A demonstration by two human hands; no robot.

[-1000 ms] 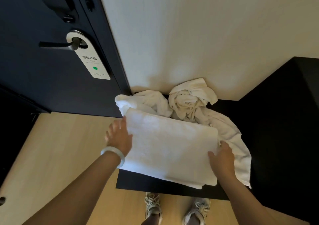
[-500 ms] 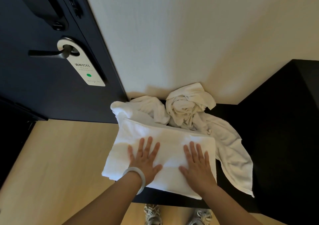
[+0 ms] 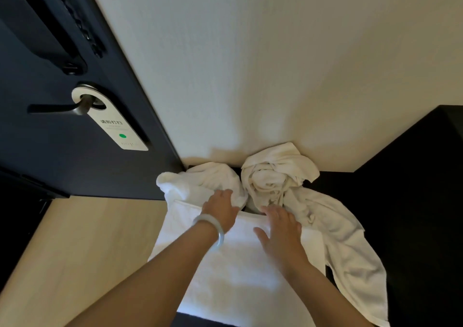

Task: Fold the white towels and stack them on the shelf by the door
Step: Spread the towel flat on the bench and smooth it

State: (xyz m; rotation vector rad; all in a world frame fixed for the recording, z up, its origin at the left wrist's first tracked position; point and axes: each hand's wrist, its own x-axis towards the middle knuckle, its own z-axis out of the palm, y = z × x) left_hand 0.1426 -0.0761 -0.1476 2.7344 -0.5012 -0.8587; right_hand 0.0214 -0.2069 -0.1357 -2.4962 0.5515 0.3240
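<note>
A flat folded white towel (image 3: pixel 233 271) lies on the dark shelf (image 3: pixel 333 183) beside the door. My left hand (image 3: pixel 221 210), with a pale bangle on the wrist, reaches over the towel's far edge and touches the crumpled white towel (image 3: pixel 200 183) behind it. My right hand (image 3: pixel 281 229) rests flat on the folded towel's far edge, fingers spread. A second crumpled towel (image 3: pixel 275 173) sits bunched against the wall, its tail (image 3: pixel 350 251) draped down the shelf's right side.
The dark door (image 3: pixel 62 151) with a lever handle (image 3: pixel 57 107) and a white hanger tag (image 3: pixel 117 126) stands at the left. A pale wall (image 3: pixel 250 63) backs the shelf. A dark cabinet side (image 3: pixel 426 188) rises on the right. Light wood floor (image 3: pixel 75 251) lies below left.
Both hands have slid forward from the middle of the folded towel to its far edge. The left hand now reaches the crumpled towel behind. The view has moved closer.
</note>
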